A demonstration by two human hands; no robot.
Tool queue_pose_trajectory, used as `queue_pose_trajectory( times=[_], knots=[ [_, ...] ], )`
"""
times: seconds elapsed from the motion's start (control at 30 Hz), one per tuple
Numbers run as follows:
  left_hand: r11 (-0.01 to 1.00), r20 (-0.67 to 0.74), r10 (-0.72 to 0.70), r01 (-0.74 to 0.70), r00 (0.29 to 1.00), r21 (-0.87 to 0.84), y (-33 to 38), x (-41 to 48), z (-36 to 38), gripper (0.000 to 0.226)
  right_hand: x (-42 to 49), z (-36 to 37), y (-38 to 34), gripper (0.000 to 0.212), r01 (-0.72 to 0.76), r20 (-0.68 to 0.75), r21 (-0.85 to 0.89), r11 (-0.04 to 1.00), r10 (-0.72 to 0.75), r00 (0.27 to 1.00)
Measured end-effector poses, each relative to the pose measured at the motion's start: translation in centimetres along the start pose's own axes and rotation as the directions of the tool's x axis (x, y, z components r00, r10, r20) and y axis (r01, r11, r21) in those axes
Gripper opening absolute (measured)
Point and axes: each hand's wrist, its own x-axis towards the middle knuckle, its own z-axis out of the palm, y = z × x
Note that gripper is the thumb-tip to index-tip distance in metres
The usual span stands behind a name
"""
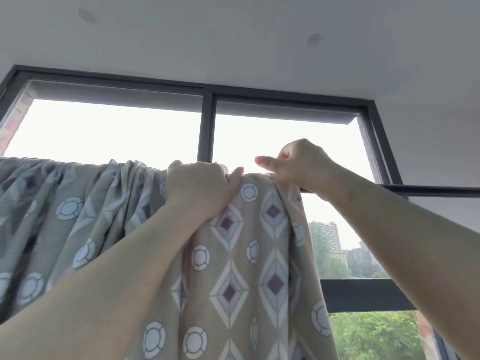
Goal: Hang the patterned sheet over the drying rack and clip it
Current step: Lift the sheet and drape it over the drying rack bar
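Observation:
The patterned sheet (241, 268), beige-grey with white rings and diamonds, hangs bunched over a dark overhead rack bar (428, 190) that runs across in front of the window. My left hand (197, 188) grips a fold of the sheet at the top of the bar. Just to its right, my right hand (298, 162) is at the sheet's right edge on the bar, thumb stretched out to the left and fingers curled down onto the cloth. No clip is visible.
A dark-framed window (206, 126) fills the background, with a white ceiling (233, 35) above. The bare part of the bar extends to the right. Trees and buildings (327, 237) lie outside.

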Motion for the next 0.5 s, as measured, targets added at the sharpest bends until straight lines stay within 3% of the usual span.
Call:
queue_pose_trajectory(
  times=[0.07, 0.13, 0.37, 0.5],
  knots=[
    [1.0, -0.039, -0.014, 0.014, 0.999, -0.009, -0.12, 0.01, 0.32, 0.056, -0.56, 0.34, -0.53, 0.048, 0.083, 0.124, -0.162, 0.983, -0.063, 0.99],
    [0.998, -0.085, -0.038, 0.034, 0.996, -0.044, -0.37, 0.04, 0.53, 0.05, -0.76, -0.11, -0.84, 0.038, 0.102, 0.173, -0.148, 0.984, -0.076, 0.982],
    [0.991, -0.134, -0.079, 0.063, 0.988, -0.117, -0.2, -0.01, 0.45, 0.044, -0.49, 0.38, -1.03, 0.019, 0.113, 0.004, -0.27, 0.956, -0.116, 0.993],
    [0.995, -0.12, -0.058, 0.047, 0.991, -0.093, -0.17, 0.08, 0.39, 0.045, -0.33, 0.16, -1.16, 0.033, 0.017, 0.026, -0.256, 0.967, -0.01, 1.0]
  ],
)
